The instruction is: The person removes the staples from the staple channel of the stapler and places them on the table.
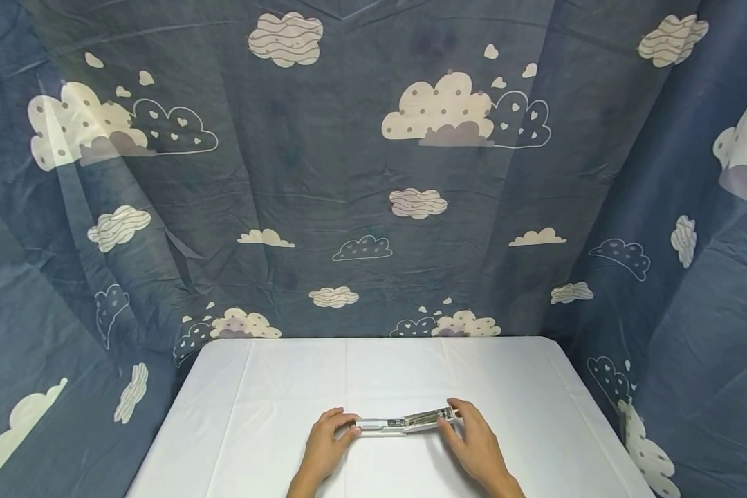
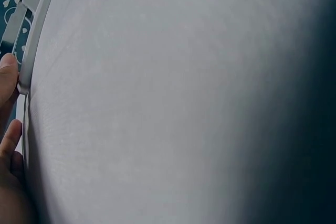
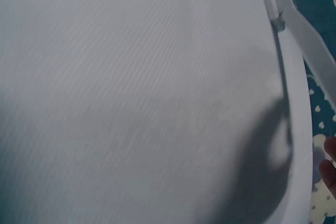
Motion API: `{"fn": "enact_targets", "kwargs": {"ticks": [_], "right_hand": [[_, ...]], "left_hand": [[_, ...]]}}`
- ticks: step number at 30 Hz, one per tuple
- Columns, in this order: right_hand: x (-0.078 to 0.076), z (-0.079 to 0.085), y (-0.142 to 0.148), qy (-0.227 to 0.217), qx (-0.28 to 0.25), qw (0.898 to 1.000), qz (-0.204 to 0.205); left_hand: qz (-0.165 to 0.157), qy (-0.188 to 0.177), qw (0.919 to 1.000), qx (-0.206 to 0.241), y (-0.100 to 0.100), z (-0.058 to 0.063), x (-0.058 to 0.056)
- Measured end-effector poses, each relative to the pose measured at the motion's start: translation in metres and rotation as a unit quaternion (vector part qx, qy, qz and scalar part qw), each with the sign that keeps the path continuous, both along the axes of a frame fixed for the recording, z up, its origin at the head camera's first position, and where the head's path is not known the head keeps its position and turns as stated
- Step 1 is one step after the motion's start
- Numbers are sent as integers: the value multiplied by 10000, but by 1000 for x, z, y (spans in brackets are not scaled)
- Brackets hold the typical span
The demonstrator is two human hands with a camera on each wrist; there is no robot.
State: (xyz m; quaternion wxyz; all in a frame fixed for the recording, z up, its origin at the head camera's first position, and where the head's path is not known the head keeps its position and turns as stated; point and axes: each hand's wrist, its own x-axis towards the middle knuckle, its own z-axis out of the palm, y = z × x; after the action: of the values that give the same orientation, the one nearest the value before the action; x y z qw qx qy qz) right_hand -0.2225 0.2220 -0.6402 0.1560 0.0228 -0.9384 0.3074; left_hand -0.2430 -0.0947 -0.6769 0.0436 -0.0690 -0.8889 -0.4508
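A white hinged stapler (image 1: 404, 420) with bare metal inner parts is opened out lengthwise between the two hands. Its left half lies level close over the table, while the right half slants upward from the hinge. My left hand (image 1: 325, 446) pinches the left end between thumb and fingers. At the raised right end, my right hand (image 1: 476, 446) grips with the thumb in front and a finger behind. Only part of the stapler (image 2: 34, 30) shows at the edge of the left wrist view. The slanting half of the stapler (image 3: 315, 51) crosses the right wrist view's edge.
A white cloth-covered table (image 1: 274, 387) spreads under both hands. Dark blue curtains (image 1: 324, 152) with a cloud print hang behind it and along both sides. The right hand casts a shadow on the cloth.
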Motion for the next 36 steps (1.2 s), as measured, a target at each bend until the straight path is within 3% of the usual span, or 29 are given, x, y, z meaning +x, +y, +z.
{"fn": "enact_targets", "kwargs": {"ticks": [8,15,25,31,36], "right_hand": [[-6,9,-19,964,104,9952,110],[-8,18,-43,1339,17,9910,60],[-6,16,-86,1013,-289,9935,421],[-7,4,-102,911,254,9953,225],[-7,-2,-109,633,484,9967,140]], "left_hand": [[-72,20,10000,0,0,-1,0],[-64,38,10000,-15,0,-2,0],[-52,26,10000,27,-1,-3,-1],[-102,213,9997,26,-2,-4,-2],[-133,115,9998,91,-2,-3,-3]]}}
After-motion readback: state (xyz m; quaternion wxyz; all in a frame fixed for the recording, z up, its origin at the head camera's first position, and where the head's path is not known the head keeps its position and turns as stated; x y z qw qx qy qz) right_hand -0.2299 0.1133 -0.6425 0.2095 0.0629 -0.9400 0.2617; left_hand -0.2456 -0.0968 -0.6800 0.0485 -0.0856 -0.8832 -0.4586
